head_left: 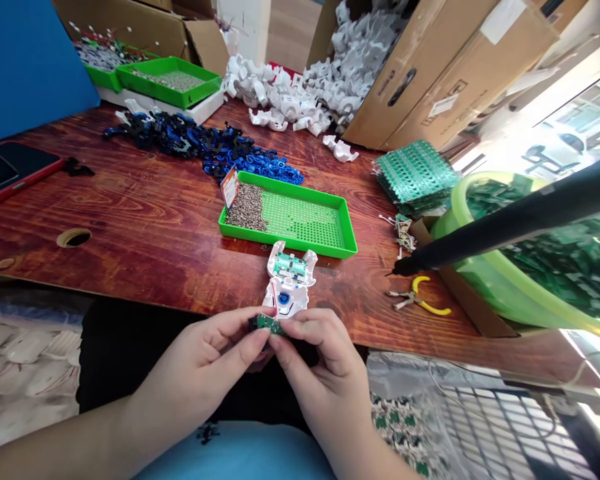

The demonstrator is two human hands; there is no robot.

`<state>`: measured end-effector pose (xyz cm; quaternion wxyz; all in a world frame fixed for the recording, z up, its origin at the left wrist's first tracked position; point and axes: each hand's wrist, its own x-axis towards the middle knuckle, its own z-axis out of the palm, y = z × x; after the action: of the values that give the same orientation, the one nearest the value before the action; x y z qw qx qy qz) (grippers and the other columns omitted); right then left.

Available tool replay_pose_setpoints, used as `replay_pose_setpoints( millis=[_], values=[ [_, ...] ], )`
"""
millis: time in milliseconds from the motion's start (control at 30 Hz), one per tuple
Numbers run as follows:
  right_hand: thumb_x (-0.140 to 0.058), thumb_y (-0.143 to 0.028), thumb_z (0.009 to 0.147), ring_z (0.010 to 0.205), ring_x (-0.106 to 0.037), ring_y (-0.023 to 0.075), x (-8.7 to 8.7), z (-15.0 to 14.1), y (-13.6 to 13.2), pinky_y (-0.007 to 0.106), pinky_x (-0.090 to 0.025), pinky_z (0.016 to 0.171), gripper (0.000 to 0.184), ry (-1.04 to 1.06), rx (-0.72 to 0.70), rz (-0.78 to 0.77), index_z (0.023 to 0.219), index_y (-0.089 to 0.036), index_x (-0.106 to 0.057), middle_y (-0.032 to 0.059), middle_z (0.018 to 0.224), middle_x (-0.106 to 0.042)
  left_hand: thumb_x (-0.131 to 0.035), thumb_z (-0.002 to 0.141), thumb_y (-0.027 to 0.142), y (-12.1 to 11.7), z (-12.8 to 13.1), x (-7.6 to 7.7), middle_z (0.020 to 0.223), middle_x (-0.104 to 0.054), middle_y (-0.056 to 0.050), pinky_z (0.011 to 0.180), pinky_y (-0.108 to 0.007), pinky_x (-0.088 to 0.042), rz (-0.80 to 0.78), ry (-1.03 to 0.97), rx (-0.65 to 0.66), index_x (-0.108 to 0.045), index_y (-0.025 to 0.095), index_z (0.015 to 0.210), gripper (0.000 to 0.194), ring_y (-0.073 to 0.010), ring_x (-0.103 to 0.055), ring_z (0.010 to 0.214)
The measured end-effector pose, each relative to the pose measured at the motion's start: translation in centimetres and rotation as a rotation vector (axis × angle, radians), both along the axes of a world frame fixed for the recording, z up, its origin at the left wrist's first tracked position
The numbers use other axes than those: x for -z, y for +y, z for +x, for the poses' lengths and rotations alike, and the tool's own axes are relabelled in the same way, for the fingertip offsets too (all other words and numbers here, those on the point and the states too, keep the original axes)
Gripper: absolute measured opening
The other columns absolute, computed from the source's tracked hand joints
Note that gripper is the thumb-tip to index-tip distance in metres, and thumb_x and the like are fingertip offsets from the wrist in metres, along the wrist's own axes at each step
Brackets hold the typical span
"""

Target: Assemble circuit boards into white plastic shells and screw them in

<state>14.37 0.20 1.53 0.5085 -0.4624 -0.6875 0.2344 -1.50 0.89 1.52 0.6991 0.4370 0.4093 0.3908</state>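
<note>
Between the fingertips of my left hand (235,340) and my right hand (317,343) is a small green circuit board (269,324), held just off the table's front edge. Both hands are closed on it in a pinch, and a dark part shows at its left end. Right behind it on the table lies an opened white plastic housing (300,291) with a blue round piece inside. A red wire runs from the housing down toward my fingers. Farther back, another green board (291,267) sits in the white shell's upper half. My fingers hide part of the held board.
A green tray (350,230) with small metal screws stands behind the housing. Yellow-handled pliers (420,297) and a black screwdriver-like tool (480,217) are at the right, beside a yellow-green basin (453,220) of boards. Blue parts (250,157), white shells (295,100) and a cardboard box (430,80) lie behind.
</note>
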Motion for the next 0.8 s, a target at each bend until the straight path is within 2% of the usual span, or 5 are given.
replay_pose_setpoints(
  millis=[233,400,600,800],
  values=[
    [-0.065,-0.008,0.079,0.091,-0.062,0.0122,0.0,-0.1,-0.8,0.022,-0.055,0.076,0.033,-0.036,-0.007,-0.007,0.108,-0.023,-0.06,0.0049,0.099,-0.058,-0.064,0.087,0.029,0.3,-0.2,0.6,0.107,-0.074,-0.002,0.078,-0.021,-0.057,-0.167,-0.162,-0.033,-0.07,0.026,0.111,0.025,-0.0152,-0.069,0.089],
    [-0.066,-0.009,0.079,0.092,-0.061,0.013,0.1,-0.3,-1.0,0.024,-0.055,0.08,0.042,-0.071,-0.008,0.023,0.116,-0.023,-0.055,0.0056,0.102,-0.056,-0.066,0.084,0.026,0.4,0.2,0.2,0.101,-0.075,-0.006,0.073,-0.021,-0.057,-0.234,-0.228,-0.097,-0.073,0.022,0.103,0.02,-0.0168,-0.07,0.086],
    [-0.064,-0.007,0.079,0.097,-0.059,0.0121,0.7,-1.0,-1.3,0.022,-0.054,0.085,0.046,-0.067,0.032,0.081,0.121,-0.023,-0.052,0.0053,0.105,-0.054,-0.065,0.085,0.022,0.4,0.5,-0.2,0.091,-0.076,-0.002,0.073,-0.019,-0.057,-0.255,-0.298,-0.103,-0.074,0.024,0.098,0.015,-0.0136,-0.07,0.081],
    [-0.063,-0.012,0.081,0.101,-0.057,0.0156,1.0,-1.1,-1.3,0.028,-0.053,0.087,0.044,-0.13,0.073,0.048,0.122,-0.023,-0.051,0.0074,0.109,-0.053,-0.066,0.085,0.024,0.3,0.8,0.2,0.091,-0.075,0.001,0.073,-0.015,-0.055,-0.192,-0.251,-0.149,-0.071,0.024,0.096,0.012,-0.0106,-0.069,0.081]
  ],
)
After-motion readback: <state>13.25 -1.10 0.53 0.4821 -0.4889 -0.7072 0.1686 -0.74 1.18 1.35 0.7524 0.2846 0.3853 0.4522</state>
